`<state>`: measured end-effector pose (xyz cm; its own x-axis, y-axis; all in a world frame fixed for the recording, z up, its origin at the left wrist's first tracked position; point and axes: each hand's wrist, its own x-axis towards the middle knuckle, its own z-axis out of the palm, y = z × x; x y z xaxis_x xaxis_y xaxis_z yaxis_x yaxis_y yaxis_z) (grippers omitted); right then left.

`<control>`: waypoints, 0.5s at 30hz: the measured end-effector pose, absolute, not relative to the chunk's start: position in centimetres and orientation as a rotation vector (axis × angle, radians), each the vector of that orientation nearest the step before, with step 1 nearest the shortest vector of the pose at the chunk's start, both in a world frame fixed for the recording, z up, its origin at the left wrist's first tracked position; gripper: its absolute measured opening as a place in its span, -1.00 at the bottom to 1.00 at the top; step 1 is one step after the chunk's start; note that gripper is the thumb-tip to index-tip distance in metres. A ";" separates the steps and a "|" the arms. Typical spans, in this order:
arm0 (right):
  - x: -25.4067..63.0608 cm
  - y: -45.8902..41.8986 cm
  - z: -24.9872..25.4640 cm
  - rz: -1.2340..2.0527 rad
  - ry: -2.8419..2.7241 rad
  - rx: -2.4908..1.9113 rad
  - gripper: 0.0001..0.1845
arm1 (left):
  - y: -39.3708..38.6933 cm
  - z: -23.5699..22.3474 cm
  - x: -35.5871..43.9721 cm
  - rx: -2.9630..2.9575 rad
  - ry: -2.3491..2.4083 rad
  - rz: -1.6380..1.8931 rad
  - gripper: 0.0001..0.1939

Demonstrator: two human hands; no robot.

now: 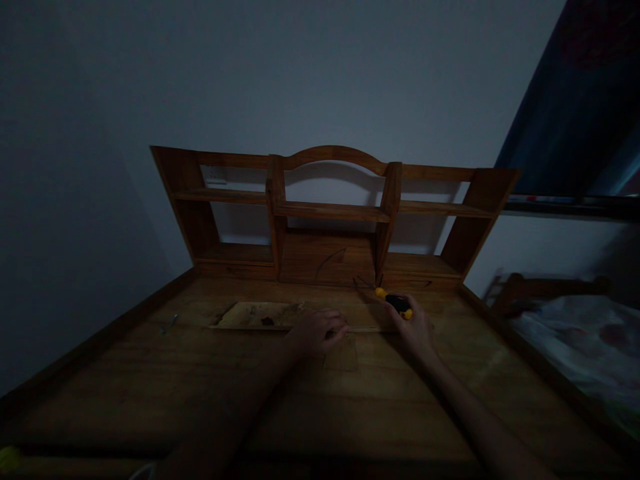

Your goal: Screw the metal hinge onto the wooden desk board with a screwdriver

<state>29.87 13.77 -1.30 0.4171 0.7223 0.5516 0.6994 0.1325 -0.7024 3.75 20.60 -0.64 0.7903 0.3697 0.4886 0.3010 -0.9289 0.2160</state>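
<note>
My right hand (417,327) is closed round the black and yellow handle of a screwdriver (399,305). Its thin shaft points away to the left, toward the back of the desk. A long, thin wooden board (250,315) with dark stains and a dark spot lies flat on the desktop, its right part reaching toward the screwdriver. Over the middle of this board lies my left hand (320,331), fingers curled and pressed together at the near edge. The dim light hides most detail under those fingers.
A wooden shelf unit (333,212) with open compartments stands at the back of the desk (280,407). Small metal pieces (173,321) lie at the left. Something yellow (9,459) shows at the lower left corner. Plastic-like sheeting (575,333) lies beyond the right edge.
</note>
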 end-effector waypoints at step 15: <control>29.9 13.9 -1.4 -0.042 -1.289 -1.594 -0.56 | 20.6 -0.8 3.7 2.854 0.523 0.826 -0.68</control>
